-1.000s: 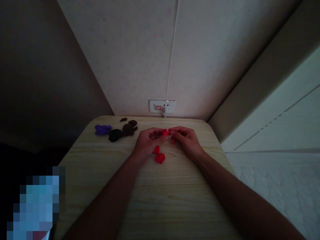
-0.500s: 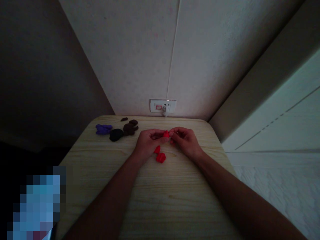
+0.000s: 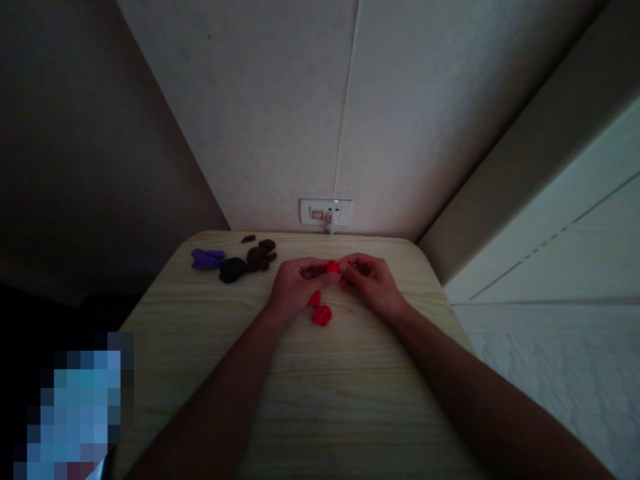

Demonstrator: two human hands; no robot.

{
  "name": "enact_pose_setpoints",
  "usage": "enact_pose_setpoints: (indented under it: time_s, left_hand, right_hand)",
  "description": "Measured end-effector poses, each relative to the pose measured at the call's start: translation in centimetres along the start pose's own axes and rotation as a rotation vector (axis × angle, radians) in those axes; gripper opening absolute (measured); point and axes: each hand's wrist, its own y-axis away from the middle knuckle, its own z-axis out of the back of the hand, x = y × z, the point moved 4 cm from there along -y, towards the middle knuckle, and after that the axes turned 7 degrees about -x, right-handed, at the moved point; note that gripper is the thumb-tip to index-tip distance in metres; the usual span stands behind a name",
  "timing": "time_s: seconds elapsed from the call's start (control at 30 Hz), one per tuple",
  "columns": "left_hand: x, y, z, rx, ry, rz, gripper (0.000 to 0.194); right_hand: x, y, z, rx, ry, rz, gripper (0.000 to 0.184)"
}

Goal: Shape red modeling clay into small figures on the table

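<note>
My left hand (image 3: 300, 283) and my right hand (image 3: 371, 283) meet over the middle of a pale wood-grain table (image 3: 310, 393), pinching a small piece of red modelling clay (image 3: 333, 267) between their fingertips. Just below them, two more red clay pieces (image 3: 322, 315) lie on the table, the smaller (image 3: 315, 299) almost under my left hand. Further left lie a purple clay lump (image 3: 207, 259), a black clay lump (image 3: 233, 270) and several dark brown clay bits (image 3: 257, 257).
A white wall socket (image 3: 325, 211) with a plug sits just above the table's far edge, which meets the wall. Walls close in on both sides. A pale quilted surface (image 3: 540, 360) lies beyond the right edge. A pixelated blue patch (image 3: 75, 413) covers the lower left corner.
The head view has shifted very slightly. My fingers have moved only a little on the red piece, and the clay on the table stays where it was.
</note>
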Motion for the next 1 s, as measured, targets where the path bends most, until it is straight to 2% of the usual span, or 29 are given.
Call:
enact_pose_setpoints:
  time_s: [0.3,0.5,1.0]
  left_hand:
    - [-0.15,-0.02,0.05,-0.008,0.0,-0.021,0.04]
    - [-0.27,0.07,0.01,-0.001,-0.001,-0.02,0.04]
    - [-0.15,-0.1,-0.09,0.004,0.052,-0.033,0.037]
  right_hand:
    - [0.25,0.08,0.19,-0.073,-0.079,-0.002,0.028]
    - [0.01,-0.1,0.29,-0.059,-0.093,-0.004,0.026]
    - [-0.04,0.14,0.2,-0.09,0.031,0.044,0.034]
